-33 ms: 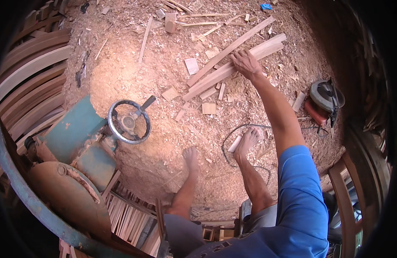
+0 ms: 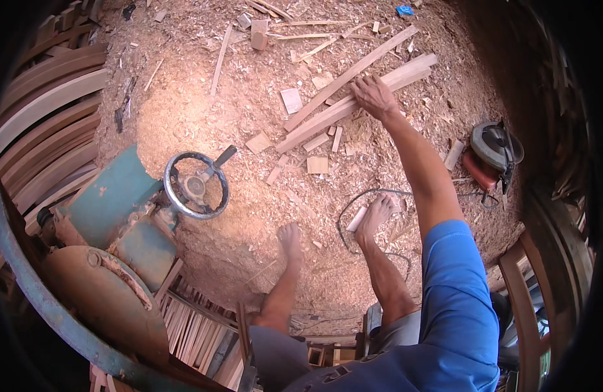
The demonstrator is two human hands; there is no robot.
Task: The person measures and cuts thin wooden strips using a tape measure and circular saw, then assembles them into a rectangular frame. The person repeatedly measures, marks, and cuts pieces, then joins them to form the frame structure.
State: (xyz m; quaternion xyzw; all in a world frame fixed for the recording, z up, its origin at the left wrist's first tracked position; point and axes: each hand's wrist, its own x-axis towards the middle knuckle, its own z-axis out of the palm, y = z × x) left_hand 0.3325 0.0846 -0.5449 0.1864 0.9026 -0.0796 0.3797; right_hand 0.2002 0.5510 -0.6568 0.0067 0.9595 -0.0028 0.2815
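Nearest, the blue cloth shirt (image 2: pixel 406 367) bears pale lettering I can't make out. Left, a round metal handwheel (image 2: pixel 194 187) juts from a teal machine (image 2: pixel 112 186); a thin dark cable (image 2: pixel 341 225) curves round the bare right foot (image 2: pixel 378 212). Beyond, on the shavings-covered floor (image 2: pixel 249 196), the right hand's (image 2: pixel 374 96) fingers curl closed over long, pale wooden battens (image 2: pixel 314 126). The left hand I can't see. Farthest lies a small bright-blue scrap (image 2: pixel 405 10).
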